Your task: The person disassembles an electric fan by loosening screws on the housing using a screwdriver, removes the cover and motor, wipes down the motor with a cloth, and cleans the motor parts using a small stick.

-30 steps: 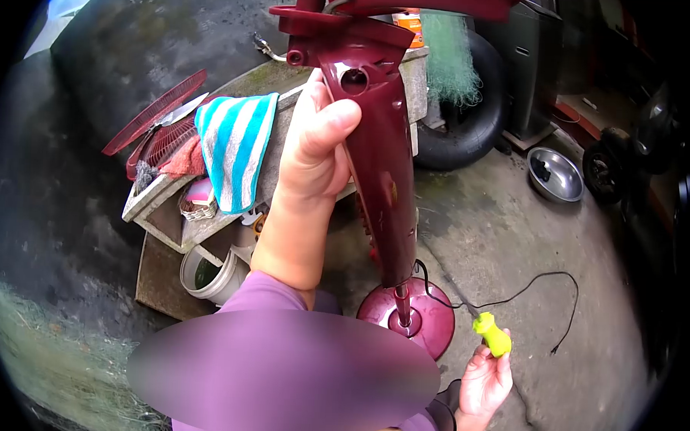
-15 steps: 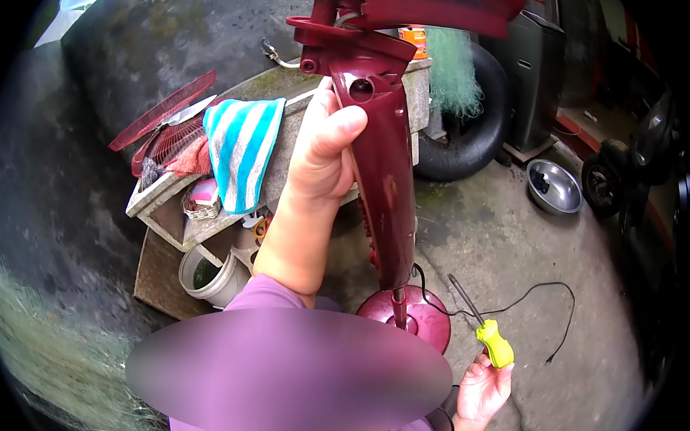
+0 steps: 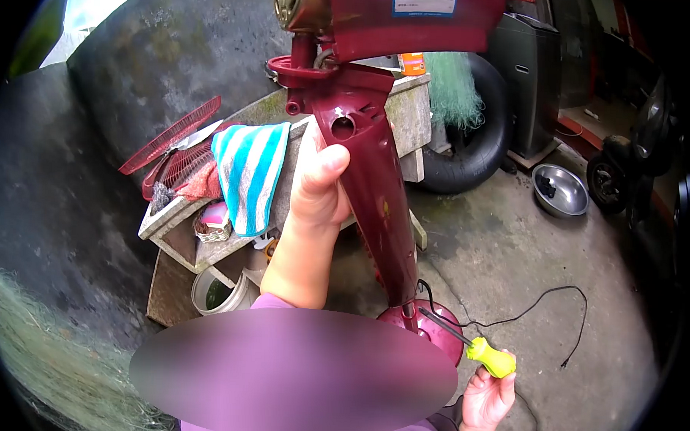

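A dark red standing fan tilts across the middle of the view, its motor housing with a white-and-blue label at the top and its round base on the floor. My left hand is wrapped round the upper part of the fan's column, thumb in front, the other fingers mostly hidden behind it. At the lower right my right hand grips the end of a screwdriver with a yellow-green handle. Its dark shaft points up and left, the tip appearing near the foot of the column; whether it touches cannot be told.
A black power cord curls over the concrete floor. On the left stands a concrete sink with a striped towel and red fan grilles. A bucket, a metal bowl and a black tyre tube are around.
The fan's top sits lower in view, showing more of the motor housing and label. My right hand has turned the screwdriver flatter, its tip moving left towards the column's foot.
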Tool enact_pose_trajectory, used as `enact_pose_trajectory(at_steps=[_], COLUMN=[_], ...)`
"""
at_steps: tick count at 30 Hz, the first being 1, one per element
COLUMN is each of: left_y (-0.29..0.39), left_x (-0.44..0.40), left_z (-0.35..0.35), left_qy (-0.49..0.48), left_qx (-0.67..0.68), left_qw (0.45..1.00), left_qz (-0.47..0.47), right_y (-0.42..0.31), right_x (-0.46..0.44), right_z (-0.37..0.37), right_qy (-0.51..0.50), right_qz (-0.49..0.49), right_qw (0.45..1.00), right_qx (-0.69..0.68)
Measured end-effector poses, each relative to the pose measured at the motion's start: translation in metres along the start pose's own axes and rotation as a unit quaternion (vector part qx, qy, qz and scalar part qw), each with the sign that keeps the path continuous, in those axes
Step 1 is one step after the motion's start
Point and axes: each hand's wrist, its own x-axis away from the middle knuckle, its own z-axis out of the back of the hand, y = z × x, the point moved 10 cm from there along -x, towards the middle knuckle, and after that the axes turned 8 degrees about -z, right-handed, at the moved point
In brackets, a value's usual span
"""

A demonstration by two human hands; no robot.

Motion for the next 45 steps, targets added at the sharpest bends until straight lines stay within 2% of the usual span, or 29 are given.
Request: enact_pose_trajectory(at_steps=[10,13,16,23,24,29,31,35,39,45], left_y=[-0.004,-0.004,-0.003,0.007,0.004,0.003,0.004,0.001,0.004,-0.002], left_x=[0.001,0.001,0.001,0.002,0.003,0.001,-0.001,-0.001,0.0,-0.002], left_z=[0.001,0.001,0.001,-0.005,-0.002,-0.007,-0.008,-0.008,-0.01,-0.006], left_qy=[0.0,-0.001,0.002,0.017,0.047,0.026,0.01,0.024,0.032,0.027], left_qx=[0.035,0.018,-0.004,-0.053,-0.05,-0.058,-0.065,-0.035,-0.019,-0.012], left_qw=[0.999,1.0,1.0,0.998,0.998,0.997,0.998,0.999,0.999,0.998], left_qz=[0.008,0.01,0.007,0.006,0.004,0.037,0.021,0.031,0.038,0.047], right_y=[-0.002,0.0,-0.002,-0.005,-0.006,-0.027,-0.039,-0.068,-0.091,-0.084], right_x=[0.0,0.0,0.002,-0.004,-0.005,-0.003,-0.002,0.007,0.028,0.036], right_z=[0.008,-0.007,-0.011,-0.043,-0.048,-0.091,-0.111,-0.17,-0.237,-0.303], right_qy=[0.02,-0.014,0.032,-0.056,-0.06,-0.058,-0.058,-0.081,-0.071,-0.08], right_qz=[0.002,-0.005,0.029,0.028,0.028,0.074,0.097,0.187,0.295,0.339], right_qw=[1.0,1.0,0.999,0.998,0.997,0.995,0.992,0.961,0.899,0.841], right_qx=[0.0,-0.014,-0.006,0.033,0.026,0.031,0.059,0.186,0.316,0.415])
